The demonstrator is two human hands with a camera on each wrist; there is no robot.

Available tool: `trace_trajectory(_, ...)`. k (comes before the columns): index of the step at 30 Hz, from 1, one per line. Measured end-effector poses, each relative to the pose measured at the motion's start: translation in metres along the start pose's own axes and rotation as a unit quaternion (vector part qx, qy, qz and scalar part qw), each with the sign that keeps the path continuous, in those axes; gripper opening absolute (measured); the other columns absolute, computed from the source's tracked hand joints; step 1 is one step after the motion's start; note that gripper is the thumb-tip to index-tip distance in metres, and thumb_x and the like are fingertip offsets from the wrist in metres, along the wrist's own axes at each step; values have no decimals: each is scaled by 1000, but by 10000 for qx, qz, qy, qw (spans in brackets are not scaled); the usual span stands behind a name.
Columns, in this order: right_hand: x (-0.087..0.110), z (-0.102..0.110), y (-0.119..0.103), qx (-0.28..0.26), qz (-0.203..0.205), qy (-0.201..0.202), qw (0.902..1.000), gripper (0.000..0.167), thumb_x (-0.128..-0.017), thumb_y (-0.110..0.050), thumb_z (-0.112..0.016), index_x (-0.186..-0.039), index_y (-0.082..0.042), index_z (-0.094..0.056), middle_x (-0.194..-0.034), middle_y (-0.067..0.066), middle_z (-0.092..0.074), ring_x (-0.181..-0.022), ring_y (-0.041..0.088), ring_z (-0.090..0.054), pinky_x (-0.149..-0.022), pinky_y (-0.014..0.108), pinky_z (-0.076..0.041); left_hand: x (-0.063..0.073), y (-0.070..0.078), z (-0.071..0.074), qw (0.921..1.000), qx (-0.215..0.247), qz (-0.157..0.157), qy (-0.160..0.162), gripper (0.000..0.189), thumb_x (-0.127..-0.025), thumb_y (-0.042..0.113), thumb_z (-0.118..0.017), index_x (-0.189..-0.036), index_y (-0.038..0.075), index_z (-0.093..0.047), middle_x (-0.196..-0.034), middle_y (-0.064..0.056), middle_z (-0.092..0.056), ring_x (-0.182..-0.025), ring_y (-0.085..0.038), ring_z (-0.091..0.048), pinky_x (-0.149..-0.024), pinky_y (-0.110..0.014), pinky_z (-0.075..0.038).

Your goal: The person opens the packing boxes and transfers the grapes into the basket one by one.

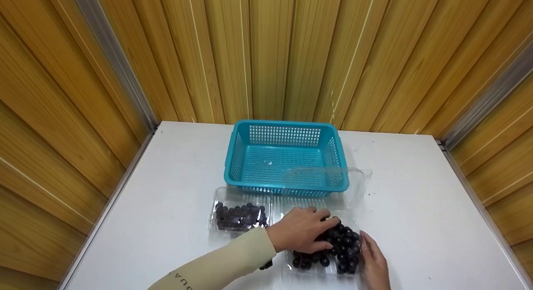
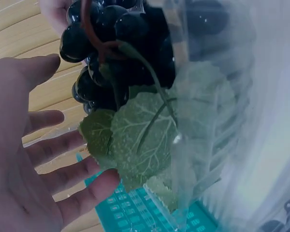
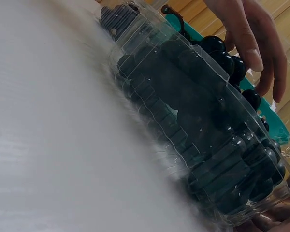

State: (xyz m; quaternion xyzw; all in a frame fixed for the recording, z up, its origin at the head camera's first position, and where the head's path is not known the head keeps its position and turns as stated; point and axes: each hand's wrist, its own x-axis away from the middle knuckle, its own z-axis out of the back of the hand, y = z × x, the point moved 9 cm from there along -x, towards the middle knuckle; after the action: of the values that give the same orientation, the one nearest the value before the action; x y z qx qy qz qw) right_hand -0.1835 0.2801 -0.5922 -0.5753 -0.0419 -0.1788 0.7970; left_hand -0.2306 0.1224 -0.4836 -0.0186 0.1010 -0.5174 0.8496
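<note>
A clear plastic clamshell box (image 1: 306,274) stands with its lid (image 1: 357,188) raised at the near right of the table. In it lies a bunch of dark grapes (image 1: 345,242) with a brown stem and green leaves (image 2: 145,130), the leaves showing in the left wrist view. My left hand (image 1: 300,229) reaches over the bunch from the left, fingers spread and loosely bent, thumb apart. It grips nothing visible. At the box's right side, my right hand (image 1: 374,261) holds the wall; in the right wrist view its fingers are partly cut off at the corner.
Behind the box sits a turquoise plastic basket (image 1: 287,123), partly overlapped by the raised lid. To the left is a second clear box (image 1: 239,194) with smaller dark grapes (image 1: 241,215). Wood-patterned panels (image 1: 270,57) enclose the white table (image 1: 166,190) at the back and sides.
</note>
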Motion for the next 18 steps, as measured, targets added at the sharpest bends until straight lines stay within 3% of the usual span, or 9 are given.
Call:
trace_trajectory(2,0,0,0,-32,65,10,10000,52,-107,-28,-25,-152,-2,-24,-157,17,-26,-141,6,-30,-95,-1,-30,-1,1,-3,9999,-32,39,-136,57,-91,65,-46,-136,29,-43,-116,7,-56,-81,-12,-59,-45,-26,-41)
trace_trajectory(5,0,0,0,-139,138,58,9998,50,-107,-25,-26,-151,-3,-26,-156,17,-29,-122,-19,-32,-93,-3,-30,-3,2,-7,9994,-87,114,-325,59,-92,67,-42,-137,30,-42,-120,7,-55,-88,-12,-59,-50,-27,-46)
trace_trajectory(7,1,1,0,-175,199,70,9996,49,-107,-25,-27,-151,-2,-27,-155,17,-29,-109,-28,-30,-93,-3,-29,-3,4,-9,9990,-91,140,-412,60,-92,68,-40,-138,30,-41,-123,7,-55,-94,-13,-59,-56,-28,-51)
trace_trajectory(13,1,1,-1,-192,298,149,9993,48,-107,-22,-27,-150,-2,-29,-154,16,-32,-105,-31,-30,-96,-2,-27,-4,10,-13,9985,-26,79,-549,63,-92,70,-36,-140,31,-42,-128,7,-55,-104,-13,-58,-69,-30,-56)
trace_trajectory(18,0,1,1,-8,133,87,9999,49,-107,-27,-26,-151,-5,-28,-154,13,-31,-114,-25,-31,-100,1,-27,-7,14,-18,9958,-155,110,-899,71,-87,78,-30,-142,34,-41,-131,7,-53,-108,-15,-57,-72,-29,-56)
